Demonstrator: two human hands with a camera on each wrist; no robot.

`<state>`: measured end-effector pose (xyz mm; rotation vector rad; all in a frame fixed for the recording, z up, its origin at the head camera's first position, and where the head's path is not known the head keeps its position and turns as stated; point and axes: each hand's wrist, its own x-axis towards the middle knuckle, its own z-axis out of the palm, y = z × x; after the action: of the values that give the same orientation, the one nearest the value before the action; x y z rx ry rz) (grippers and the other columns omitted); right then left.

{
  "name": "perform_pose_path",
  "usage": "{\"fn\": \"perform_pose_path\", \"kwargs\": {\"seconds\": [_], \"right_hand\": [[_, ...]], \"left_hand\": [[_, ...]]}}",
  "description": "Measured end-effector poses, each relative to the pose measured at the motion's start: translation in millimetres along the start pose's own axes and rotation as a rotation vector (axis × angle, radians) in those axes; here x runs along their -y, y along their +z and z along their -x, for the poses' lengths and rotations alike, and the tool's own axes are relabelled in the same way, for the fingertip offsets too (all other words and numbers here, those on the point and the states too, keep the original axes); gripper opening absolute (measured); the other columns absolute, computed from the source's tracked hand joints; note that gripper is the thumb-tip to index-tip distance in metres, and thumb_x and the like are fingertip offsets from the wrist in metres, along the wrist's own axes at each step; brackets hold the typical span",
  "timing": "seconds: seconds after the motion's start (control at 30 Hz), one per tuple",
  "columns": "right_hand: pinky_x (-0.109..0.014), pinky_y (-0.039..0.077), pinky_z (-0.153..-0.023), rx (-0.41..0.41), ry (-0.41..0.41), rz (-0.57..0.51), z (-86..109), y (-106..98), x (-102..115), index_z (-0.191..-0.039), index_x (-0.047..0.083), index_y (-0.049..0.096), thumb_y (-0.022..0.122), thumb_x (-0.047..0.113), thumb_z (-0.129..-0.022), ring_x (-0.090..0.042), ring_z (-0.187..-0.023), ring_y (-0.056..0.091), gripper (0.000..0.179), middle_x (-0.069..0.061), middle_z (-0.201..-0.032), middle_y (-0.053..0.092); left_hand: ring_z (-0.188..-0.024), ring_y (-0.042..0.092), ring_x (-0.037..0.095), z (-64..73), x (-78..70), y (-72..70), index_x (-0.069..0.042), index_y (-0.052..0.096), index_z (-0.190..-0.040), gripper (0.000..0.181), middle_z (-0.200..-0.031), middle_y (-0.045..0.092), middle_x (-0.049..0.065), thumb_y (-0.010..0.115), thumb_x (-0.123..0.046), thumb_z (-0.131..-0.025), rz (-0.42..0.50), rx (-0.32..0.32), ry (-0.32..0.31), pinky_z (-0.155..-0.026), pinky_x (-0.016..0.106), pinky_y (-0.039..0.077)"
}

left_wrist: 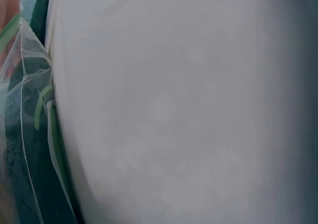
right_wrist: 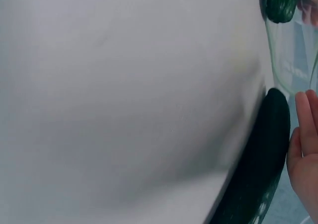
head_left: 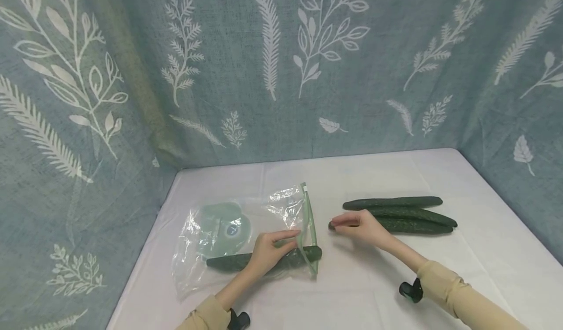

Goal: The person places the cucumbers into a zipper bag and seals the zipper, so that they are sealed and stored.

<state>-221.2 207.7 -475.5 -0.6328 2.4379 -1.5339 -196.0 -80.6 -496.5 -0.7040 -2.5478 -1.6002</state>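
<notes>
A clear zip bag (head_left: 268, 208) with green seal strips lies on the left, its mouth facing right. One cucumber (head_left: 235, 262) is inside, its blunt end at the mouth. My left hand (head_left: 266, 252) lies over this cucumber and pinches the near lip of the bag between thumb and fingertips. In the left wrist view, the plastic and green strip (left_wrist: 57, 139) run along the dark cucumber. My right hand (head_left: 362, 228) is over another cucumber (right_wrist: 261, 154), fingers fairly straight and fingertips right at its left end. Part of that cucumber is hidden under the hand.
Two more cucumbers lie beside it, the back one (head_left: 393, 202) slightly apart and the middle one (head_left: 422, 215) against the front one. They rest on a white-covered table (head_left: 374, 173). Blue-green curtains (head_left: 246, 66) with white leaf prints enclose the back and sides.
</notes>
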Motion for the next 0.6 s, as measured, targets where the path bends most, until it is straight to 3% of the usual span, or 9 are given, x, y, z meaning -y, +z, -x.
{"fn": "perform_pose_path", "kwargs": {"seconds": [0.13,0.2,0.27,0.37,0.47,0.6], "right_hand": [[-0.017,0.055,-0.081,-0.012,0.015,0.005,8.3,-9.4,-4.5,-0.113,0.002,0.067,0.067,0.02,-0.089,-0.002,-0.098,0.067,0.03,-0.018,-0.116,0.067],[-0.017,0.055,-0.081,-0.015,0.031,0.009,11.5,-12.7,-5.6,-0.113,0.002,0.067,0.067,0.02,-0.089,-0.003,-0.098,0.067,0.03,-0.018,-0.116,0.067],[-0.016,0.055,-0.081,-0.018,0.044,0.01,14.6,-15.2,-6.0,-0.113,0.002,0.067,0.067,0.019,-0.089,-0.005,-0.098,0.067,0.03,-0.018,-0.115,0.068],[-0.017,0.055,-0.081,-0.026,0.046,0.024,19.3,-18.2,-5.1,-0.114,0.002,0.066,0.067,0.02,-0.089,-0.006,-0.099,0.067,0.031,-0.018,-0.114,0.068],[-0.017,0.055,-0.08,-0.04,0.046,0.042,25.8,-22.4,-3.1,-0.116,0.002,0.066,0.067,0.02,-0.089,-0.007,-0.099,0.067,0.033,-0.017,-0.113,0.069],[-0.017,0.055,-0.08,-0.065,0.051,0.075,34.0,-31.2,-1.0,-0.117,0.001,0.064,0.066,0.02,-0.089,-0.008,-0.099,0.067,0.034,-0.016,-0.114,0.069]], "left_hand": [[-0.1,0.069,0.015,-1.4,0.8,-0.4,-0.013,0.072,-0.106,0.026,-0.109,0.071,0.003,0.073,-0.019,-0.081,-0.041,0.028,0.014,-0.086,0.022,0.055],[-0.082,0.07,0.011,-2.1,1.0,-1.1,-0.013,0.072,-0.106,0.025,-0.108,0.072,0.005,0.073,-0.019,-0.081,-0.056,0.037,0.029,-0.075,0.017,0.054],[-0.077,0.068,0.009,-3.0,1.2,-1.8,-0.012,0.072,-0.106,0.025,-0.107,0.072,0.006,0.072,-0.018,-0.081,-0.063,0.043,0.042,-0.069,0.017,0.053],[-0.081,0.07,0.014,-4.3,1.5,-2.8,-0.012,0.072,-0.106,0.025,-0.107,0.072,0.006,0.072,-0.017,-0.081,-0.054,0.054,0.045,-0.076,0.019,0.056],[-0.1,0.069,0.021,-4.6,2.3,-3.6,-0.012,0.072,-0.107,0.026,-0.108,0.072,0.005,0.072,-0.017,-0.082,-0.043,0.065,0.037,-0.086,0.024,0.056],[-0.103,0.068,0.023,-4.0,3.1,-5.2,-0.013,0.071,-0.107,0.026,-0.109,0.071,0.005,0.072,-0.017,-0.081,-0.024,0.086,0.018,-0.086,0.025,0.056]]}}
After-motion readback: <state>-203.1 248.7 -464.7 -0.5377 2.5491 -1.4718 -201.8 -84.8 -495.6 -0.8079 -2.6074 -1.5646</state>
